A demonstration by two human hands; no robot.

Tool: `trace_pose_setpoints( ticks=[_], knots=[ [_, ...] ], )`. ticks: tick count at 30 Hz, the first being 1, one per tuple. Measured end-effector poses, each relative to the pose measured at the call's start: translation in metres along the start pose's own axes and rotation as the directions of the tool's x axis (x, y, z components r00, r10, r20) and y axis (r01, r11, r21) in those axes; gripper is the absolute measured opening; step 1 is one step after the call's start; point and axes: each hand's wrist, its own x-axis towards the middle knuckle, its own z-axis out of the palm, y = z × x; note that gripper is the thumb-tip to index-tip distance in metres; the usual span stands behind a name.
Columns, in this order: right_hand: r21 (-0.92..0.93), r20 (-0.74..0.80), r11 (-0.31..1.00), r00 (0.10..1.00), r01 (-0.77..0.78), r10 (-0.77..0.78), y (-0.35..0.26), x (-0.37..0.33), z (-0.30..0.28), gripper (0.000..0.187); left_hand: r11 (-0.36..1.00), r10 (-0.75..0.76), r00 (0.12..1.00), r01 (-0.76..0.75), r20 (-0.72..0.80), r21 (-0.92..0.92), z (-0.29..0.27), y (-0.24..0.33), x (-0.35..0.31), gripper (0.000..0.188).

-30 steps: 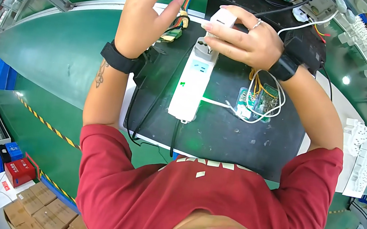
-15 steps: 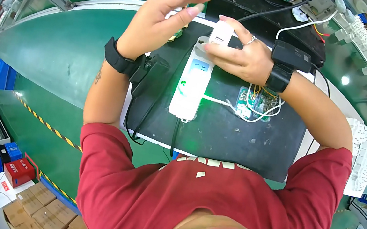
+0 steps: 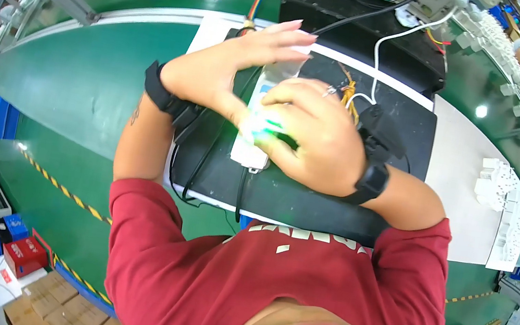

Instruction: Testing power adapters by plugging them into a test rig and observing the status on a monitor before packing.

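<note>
Slightly above the centre of the frame, a white power strip (image 3: pixel 249 155) lies lengthwise on a black mat (image 3: pixel 308 206), mostly covered by the two hands; its lower end shows below them. The left hand (image 3: pixel 219 75) comes in from the left, thumb and fingers spread wide apart, the fingers reaching across the strip's upper part and the thumb toward its middle. The right hand (image 3: pixel 324 135) is over the strip from the right, its fingers curled; whether they pinch anything cannot be told, as a bright green glow hides the fingertips. Each wrist wears a black strap.

Yellow wires (image 3: pixel 353 101) and a white cable (image 3: pixel 378 51) sit just above the right hand. Black equipment (image 3: pixel 359 34) fills the top centre. At the right of the frame, white plastic parts (image 3: pixel 509 231) stand on the white tabletop (image 3: pixel 450 210). Cardboard boxes (image 3: pixel 65 302) occupy the lower left.
</note>
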Motion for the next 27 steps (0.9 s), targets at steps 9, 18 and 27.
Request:
trace_pose_setpoints(
  ticks=[9,18,27],
  knots=[
    [-0.162,-0.140,0.983,0.985,0.081,-0.104,-0.129,0.024,0.104,0.019,0.998,-0.055,0.998,0.056,0.017,-0.023,-0.029,0.073,-0.131,0.102],
    [-0.289,-0.180,0.956,0.984,-0.048,-0.005,-0.156,0.026,0.127,0.017,0.996,-0.062,0.998,0.063,0.014,-0.062,-0.036,0.078,-0.154,0.100],
    [-0.173,-0.233,0.980,0.971,-0.099,0.057,-0.119,0.062,0.083,0.018,0.994,-0.070,0.996,0.075,0.061,-0.077,-0.036,0.090,-0.162,0.101]
  ],
)
